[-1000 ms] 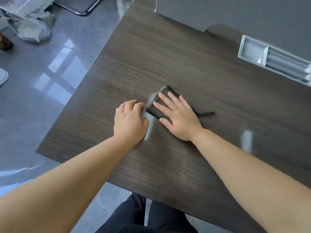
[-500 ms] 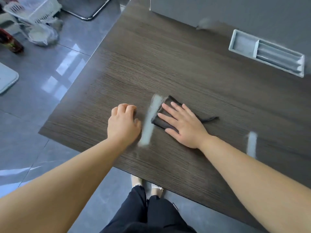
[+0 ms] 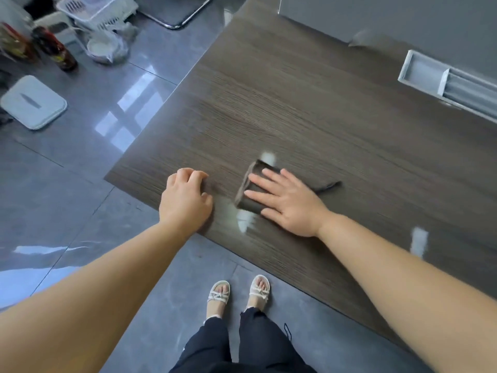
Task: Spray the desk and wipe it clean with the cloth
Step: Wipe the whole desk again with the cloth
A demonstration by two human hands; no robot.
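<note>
Now, desk: dark brown wood-grain desk, filling most of the view, pale glare patches near its front edge.
Tray: grey oblong recessed tray, set into the desk at far right, well apart from both hands.
Right hand: flat, fingers straight and spread, pressing down on the cloth.
Left hand: clenched, grasping nothing, resting on the desk by its front-left corner, near the cloth but apart.
Cloth: dark grey folded cloth, lying on the desk near the front edge, under the right hand, thin tail poking out to the right.
</note>
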